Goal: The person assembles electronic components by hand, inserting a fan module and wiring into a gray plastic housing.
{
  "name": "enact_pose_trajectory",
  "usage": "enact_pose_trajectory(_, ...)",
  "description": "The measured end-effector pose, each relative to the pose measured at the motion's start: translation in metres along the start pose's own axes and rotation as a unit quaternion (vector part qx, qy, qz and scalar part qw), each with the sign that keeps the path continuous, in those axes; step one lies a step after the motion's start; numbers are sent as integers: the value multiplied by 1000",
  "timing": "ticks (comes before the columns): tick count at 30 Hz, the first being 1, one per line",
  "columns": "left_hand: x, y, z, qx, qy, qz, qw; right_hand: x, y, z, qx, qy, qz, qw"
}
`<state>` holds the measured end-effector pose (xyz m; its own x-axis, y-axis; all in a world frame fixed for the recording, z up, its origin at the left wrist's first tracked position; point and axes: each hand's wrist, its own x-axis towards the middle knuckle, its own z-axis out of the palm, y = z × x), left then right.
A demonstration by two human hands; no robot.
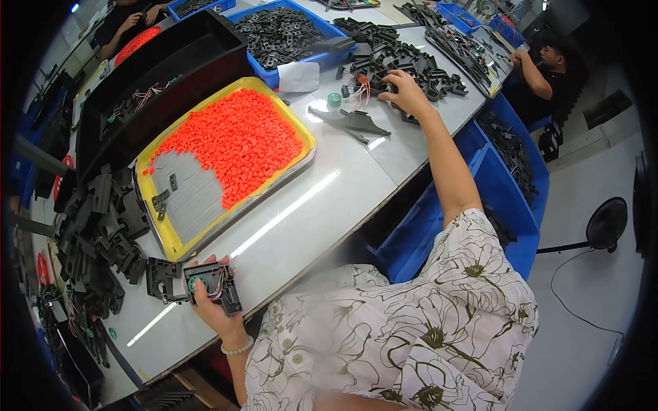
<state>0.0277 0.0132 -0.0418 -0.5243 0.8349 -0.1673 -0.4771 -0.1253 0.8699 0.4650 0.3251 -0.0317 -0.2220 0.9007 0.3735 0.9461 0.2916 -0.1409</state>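
My left hand (pixel 211 309) grips a dark plastic housing (pixel 223 284) at the table's near edge, its thumb lying over a round green part inside. Thin wires show in that housing. Beside it lies another dark plastic housing (pixel 163 279). Stretched out to the far side, my right hand (pixel 406 94) has its fingers curled around a dark plastic part at the edge of a pile of black plastic parts (pixel 391 55). The part is largely hidden by the hand. Left of that hand are red and white wires (pixel 360 89), a green disc (pixel 334 99) and a long grey plastic piece (pixel 353 122).
A yellow-rimmed tray (pixel 306 152) of small red-orange pieces lies mid-table. Behind it stand a long black bin (pixel 103 147) and a blue bin (pixel 273 79) of dark pieces. More dark housings (pixel 99 219) are heaped at left. Blue bins (pixel 517 205) stand right, near a seated person (pixel 541 75).
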Motion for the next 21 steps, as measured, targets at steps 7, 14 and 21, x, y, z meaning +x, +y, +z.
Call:
enact_pose_trajectory(7,2,-2,-3,-7,-10,10,1000,15,-13,-10,93,-43,-17,995)
enact_pose_trajectory(14,2,-3,-3,-6,-17,27,999,36,-15,-14,69,-95,-10,993)
enact_pose_trajectory(21,3,-2,-6,-11,-19,28,999,22,-40,-51,404,115,104,901)
